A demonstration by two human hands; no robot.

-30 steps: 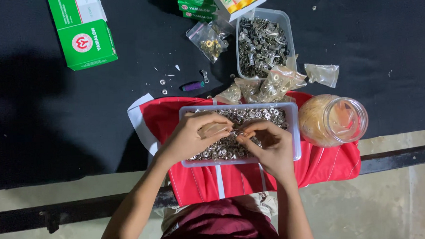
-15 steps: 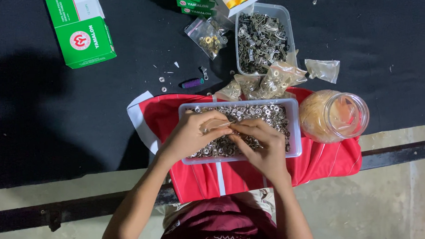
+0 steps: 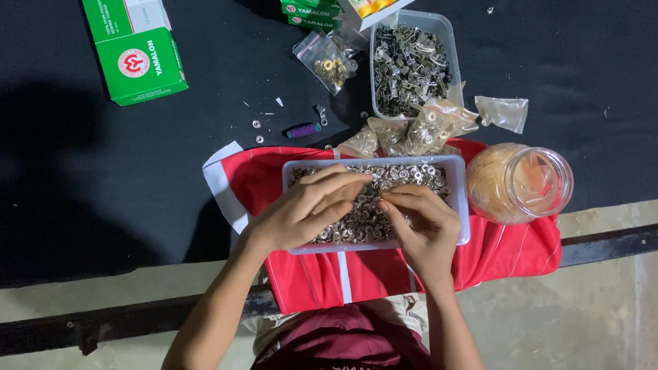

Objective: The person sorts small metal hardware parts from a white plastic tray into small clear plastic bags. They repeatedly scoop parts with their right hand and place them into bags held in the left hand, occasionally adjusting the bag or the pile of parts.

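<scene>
Both hands are down in a clear rectangular tray (image 3: 461, 202) heaped with small silver metal rings (image 3: 409, 176), which sits on a red cloth with white stripes (image 3: 513, 251) at the near edge of the black counter (image 3: 124, 177). The left hand (image 3: 304, 211) lies palm-down over the left half of the tray, fingers loosely curled and reaching toward the middle of the heap. The right hand (image 3: 421, 222) rests over the middle and right part, its fingers drawn narrow with the tips pinched together right beside the left hand's fingertips; whether a ring sits between them is too small to tell.

Just to the right of the tray, on the cloth, a clear plastic jar (image 3: 522, 182) lies on its side with yellowish contents. Behind the tray, several small clear bags (image 3: 422, 127) of metal parts lie bunched together, touching a second clear tub (image 3: 411, 62) filled with darker metal fittings. Another small bag (image 3: 327, 61) holding brass-coloured rings lies left of that tub. A short purple cylinder (image 3: 303, 130) and a few loose rings lie on the counter near the cloth's far left corner. A green and white carton (image 3: 135, 49) lies well apart at the far left, and more green boxes (image 3: 308, 7) sit at the top edge
</scene>
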